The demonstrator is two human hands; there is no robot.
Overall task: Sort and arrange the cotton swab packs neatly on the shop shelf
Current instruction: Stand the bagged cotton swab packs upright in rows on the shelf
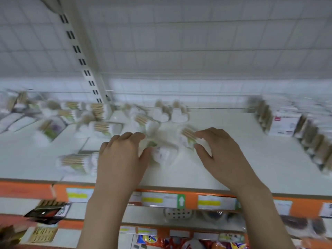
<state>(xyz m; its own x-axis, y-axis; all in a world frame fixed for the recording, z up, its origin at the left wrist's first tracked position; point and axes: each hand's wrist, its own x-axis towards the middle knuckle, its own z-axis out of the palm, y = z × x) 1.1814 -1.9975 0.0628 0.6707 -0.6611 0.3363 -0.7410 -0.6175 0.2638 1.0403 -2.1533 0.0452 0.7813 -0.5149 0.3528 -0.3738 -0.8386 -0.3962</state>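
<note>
Gathering loose cotton swab packs at frame centre on the shelf, the left hand and right hand, each grip loosely curled, seemingly touching but not clasping packs, must next close and align them.

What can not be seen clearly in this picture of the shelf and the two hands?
- Head view: motion blur smears the packs between the left hand and right hand; their number and any grip are unclear.
- Print on the price labels is unreadable from blur.
- The pack near the shelf edge is partly hidden by the left hand.
- The row of packs at right is cut by the frame edge.
</note>
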